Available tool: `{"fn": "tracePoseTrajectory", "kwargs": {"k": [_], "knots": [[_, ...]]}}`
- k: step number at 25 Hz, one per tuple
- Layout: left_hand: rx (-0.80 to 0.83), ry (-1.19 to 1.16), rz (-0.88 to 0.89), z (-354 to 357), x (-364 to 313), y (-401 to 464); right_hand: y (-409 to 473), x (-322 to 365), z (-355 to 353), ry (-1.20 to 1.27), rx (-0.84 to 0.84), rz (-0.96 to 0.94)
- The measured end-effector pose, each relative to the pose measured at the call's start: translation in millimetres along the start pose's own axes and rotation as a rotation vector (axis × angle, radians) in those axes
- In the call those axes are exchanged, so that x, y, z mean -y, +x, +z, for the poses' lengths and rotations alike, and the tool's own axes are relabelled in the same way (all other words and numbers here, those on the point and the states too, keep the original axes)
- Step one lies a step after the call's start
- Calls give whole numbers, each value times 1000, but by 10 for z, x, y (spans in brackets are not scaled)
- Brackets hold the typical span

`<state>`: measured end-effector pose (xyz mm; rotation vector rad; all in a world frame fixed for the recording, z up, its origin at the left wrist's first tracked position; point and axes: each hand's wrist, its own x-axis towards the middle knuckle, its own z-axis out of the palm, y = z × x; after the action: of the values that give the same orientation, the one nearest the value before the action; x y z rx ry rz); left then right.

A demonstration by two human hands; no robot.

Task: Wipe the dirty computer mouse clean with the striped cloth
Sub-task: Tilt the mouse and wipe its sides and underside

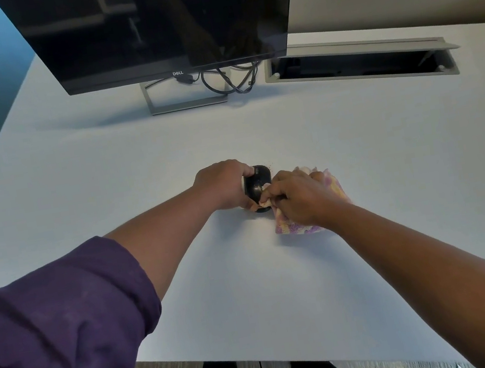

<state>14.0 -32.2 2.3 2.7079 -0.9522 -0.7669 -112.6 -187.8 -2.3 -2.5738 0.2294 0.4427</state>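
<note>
A black computer mouse [258, 181] stands on the white desk [167, 164], a little past the middle. My left hand [224, 187] grips it from the left, fingers curled round its side. My right hand [299, 198] holds the pink, yellow and purple striped cloth [293, 228] bunched under the palm and presses a corner of it against the mouse's near right side. A few dark specks lie on the desk just beyond the mouse.
A dark Dell monitor [156, 21] on a grey stand [186, 105] is at the back, with black cables [230, 81] behind it. An open cable hatch [359, 63] is set in the desk at the back right. The desk's near edge crosses the bottom.
</note>
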Motion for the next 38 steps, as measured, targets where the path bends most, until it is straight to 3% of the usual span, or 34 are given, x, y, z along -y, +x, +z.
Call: {"fn": "tracePoseTrajectory", "kwargs": {"k": [6,11,23,27,32,34,38], "knots": [[89,31,9,-103,-20,64,-186,-106,44,-94,21,39],[60,-23,8,-52,31,97,-197,-225,-52,252,-137,151],[7,-75,-29,32,71,148,-128,-129,-10,570,-148,238],[3,-72,-38,33,63,151,-159,-72,1,505,-204,224],[7,-94,-34,34,78,150,-177,-198,-223,59,41,290],[7,-98,-30,39,85,149,-222,-259,-341,16,93,320],[7,-97,-35,37,78,145,-323,-340,-575,402,-59,386]]}}
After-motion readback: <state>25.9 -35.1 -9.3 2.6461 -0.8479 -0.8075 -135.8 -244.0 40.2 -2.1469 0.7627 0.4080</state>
